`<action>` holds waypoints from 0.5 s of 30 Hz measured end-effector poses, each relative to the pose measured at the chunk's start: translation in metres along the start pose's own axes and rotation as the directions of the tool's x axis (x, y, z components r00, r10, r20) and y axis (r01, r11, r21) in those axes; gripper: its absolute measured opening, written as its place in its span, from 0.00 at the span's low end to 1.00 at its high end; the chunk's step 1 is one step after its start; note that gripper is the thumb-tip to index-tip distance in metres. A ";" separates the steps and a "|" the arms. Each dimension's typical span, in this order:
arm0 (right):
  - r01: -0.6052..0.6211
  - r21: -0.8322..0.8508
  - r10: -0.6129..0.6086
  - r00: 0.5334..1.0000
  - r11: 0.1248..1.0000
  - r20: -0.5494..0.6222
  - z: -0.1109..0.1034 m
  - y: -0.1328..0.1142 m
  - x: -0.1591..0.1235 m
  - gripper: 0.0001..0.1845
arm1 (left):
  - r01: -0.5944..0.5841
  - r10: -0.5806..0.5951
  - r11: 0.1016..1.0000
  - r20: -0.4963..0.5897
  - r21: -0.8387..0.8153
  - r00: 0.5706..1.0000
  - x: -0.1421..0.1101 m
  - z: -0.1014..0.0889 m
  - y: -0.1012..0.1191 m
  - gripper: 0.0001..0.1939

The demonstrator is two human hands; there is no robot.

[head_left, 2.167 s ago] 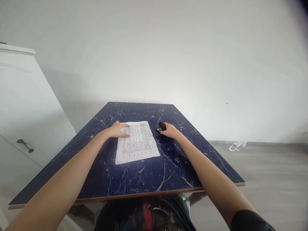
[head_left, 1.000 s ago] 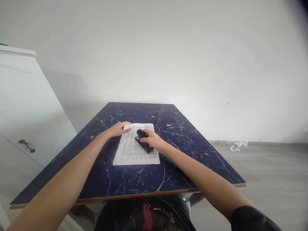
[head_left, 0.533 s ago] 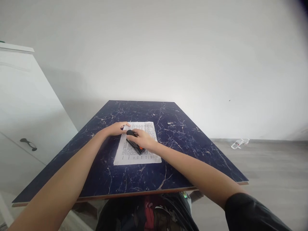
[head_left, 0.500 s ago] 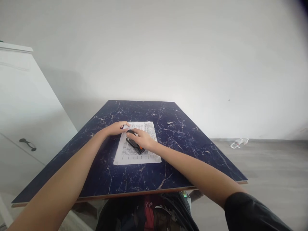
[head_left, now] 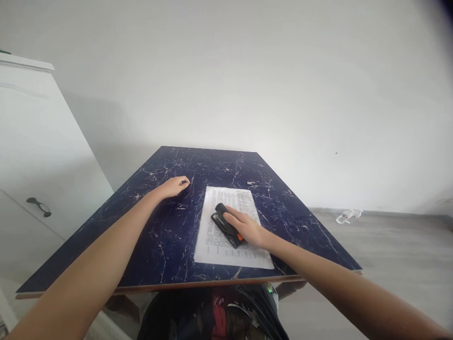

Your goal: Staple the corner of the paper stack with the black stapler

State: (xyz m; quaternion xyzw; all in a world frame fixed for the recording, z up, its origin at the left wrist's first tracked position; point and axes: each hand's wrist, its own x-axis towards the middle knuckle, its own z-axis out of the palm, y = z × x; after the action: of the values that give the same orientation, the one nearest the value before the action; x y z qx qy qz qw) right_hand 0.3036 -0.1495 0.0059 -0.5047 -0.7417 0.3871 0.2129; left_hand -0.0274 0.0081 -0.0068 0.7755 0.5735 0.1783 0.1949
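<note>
A printed sheet of paper (head_left: 213, 242) lies on the dark blue marble-patterned table (head_left: 166, 245), near its front edge and right of centre. A black stapler with an orange part (head_left: 225, 224) sits on the sheet. My right hand (head_left: 247, 227) is closed over the stapler's right side, fingers laid along its top. My left hand (head_left: 174, 187) rests on the bare tabletop to the left of the sheet and farther back, fingers loosely stretched out. It does not touch the paper.
A small dark object (head_left: 249, 182) lies on the table beyond the sheet. A white cabinet (head_left: 31, 151) with a dark handle (head_left: 38, 206) stands at the left. A plastic bottle (head_left: 348, 216) lies on the floor at the right. Dark clothing or a bag (head_left: 219, 316) shows below the table's front edge.
My right hand has slid the stapler and the paper under it to the right and toward me. The sheet has left my left hand, which stays where it was on the table.
</note>
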 end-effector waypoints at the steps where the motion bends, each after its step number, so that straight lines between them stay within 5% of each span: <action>1: -0.043 -0.011 0.043 0.999 0.999 0.003 -0.010 0.008 -0.012 0.40 | 0.006 -0.006 1.000 0.003 -0.004 1.000 -0.001 0.000 0.001 0.22; 9: -0.254 -0.028 0.253 0.967 0.967 -0.029 -0.056 0.046 -0.049 0.43 | 0.049 -0.051 0.998 0.046 0.047 0.998 -0.005 -0.003 0.009 0.24; 12: -0.139 0.000 0.139 0.986 0.990 -0.096 -0.065 0.051 -0.037 0.41 | 0.041 -0.043 0.998 0.054 0.042 0.998 -0.005 -0.003 0.010 0.24; 15: 0.005 -0.207 -0.068 0.953 0.978 -0.295 -0.081 0.059 -0.005 0.39 | 0.037 -0.038 0.999 0.048 0.024 0.998 -0.005 -0.003 0.008 0.22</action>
State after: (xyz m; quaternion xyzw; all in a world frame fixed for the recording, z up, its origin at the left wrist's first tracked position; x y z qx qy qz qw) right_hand 0.3972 -0.1136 0.0086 -0.5630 -0.7456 0.2239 0.2774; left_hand -0.0233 0.0014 -0.0002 0.7709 0.5850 0.1493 0.2030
